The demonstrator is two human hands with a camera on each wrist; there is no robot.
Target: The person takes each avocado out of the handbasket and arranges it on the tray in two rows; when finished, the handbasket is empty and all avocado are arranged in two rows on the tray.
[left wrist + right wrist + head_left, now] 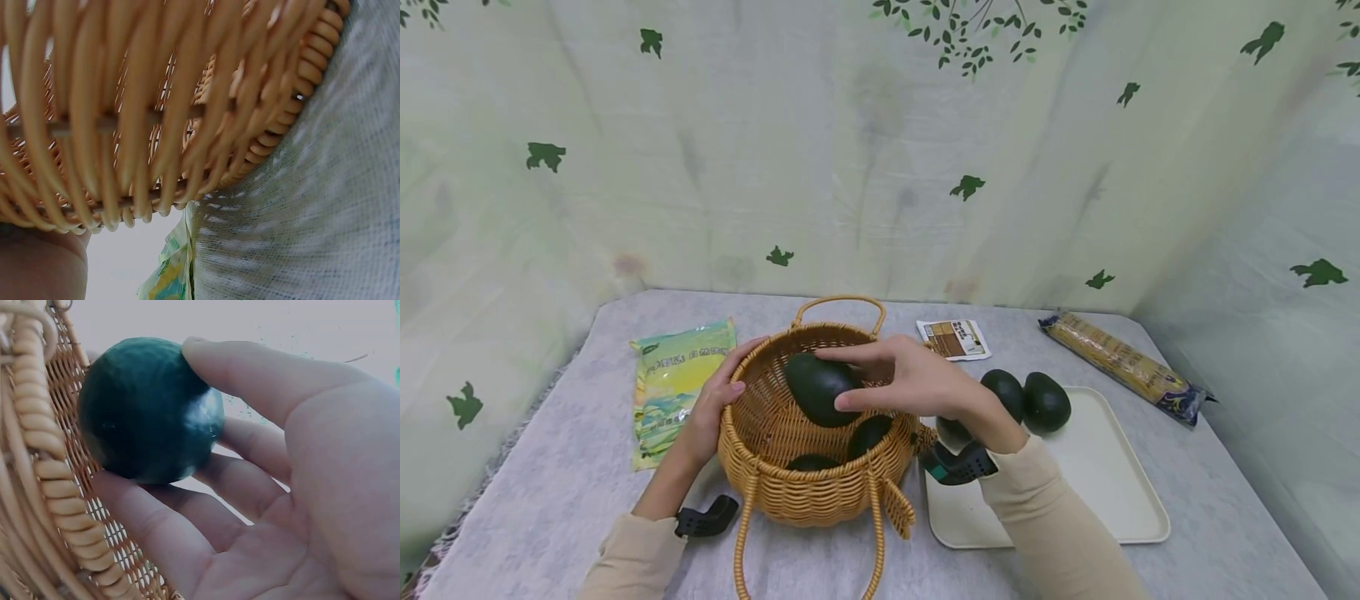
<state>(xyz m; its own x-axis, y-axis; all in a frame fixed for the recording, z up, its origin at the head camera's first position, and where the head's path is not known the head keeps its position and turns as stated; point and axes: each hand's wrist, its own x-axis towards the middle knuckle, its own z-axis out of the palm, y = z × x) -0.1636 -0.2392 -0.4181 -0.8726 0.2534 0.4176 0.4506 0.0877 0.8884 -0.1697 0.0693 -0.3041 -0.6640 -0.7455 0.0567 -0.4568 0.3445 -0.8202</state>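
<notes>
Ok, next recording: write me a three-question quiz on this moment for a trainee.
1. What does the right grip hold?
A) the yellow-green packet
B) an avocado
C) a basket handle

2. True or false: the left grip rests on the white tray.

3. In the head view, how many other avocados show inside the wicker basket?

Key: 1. B. 2. False; it holds the basket's rim. 3. Two.
</notes>
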